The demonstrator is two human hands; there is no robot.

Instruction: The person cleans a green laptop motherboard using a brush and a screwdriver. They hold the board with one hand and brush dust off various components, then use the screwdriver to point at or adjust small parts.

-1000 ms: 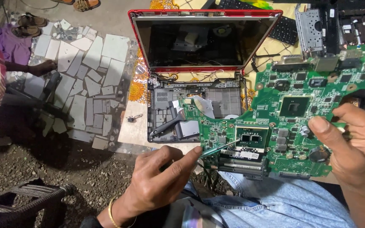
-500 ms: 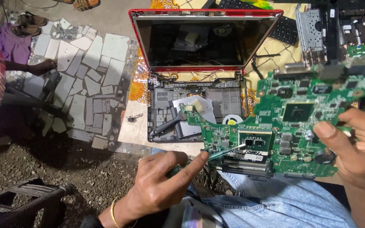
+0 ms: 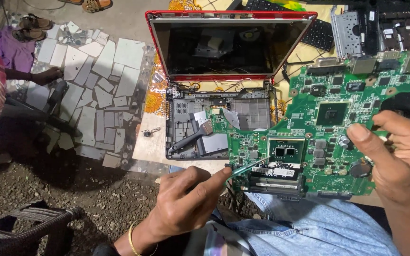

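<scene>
One large green printed circuit board (image 3: 338,123) was held up over the person's lap, its right edge pinched in the grip of the right hand (image 3: 402,161), thumb on the face. The left hand (image 3: 186,204) below had its grip closed around one thin green-handled tool (image 3: 247,166), whose tip touched the board beside the square processor chip (image 3: 285,152). Behind lay one red-framed laptop (image 3: 228,42), open, with its grey gutted base shell (image 3: 214,123) and one black brush (image 3: 191,137) resting inside it.
</scene>
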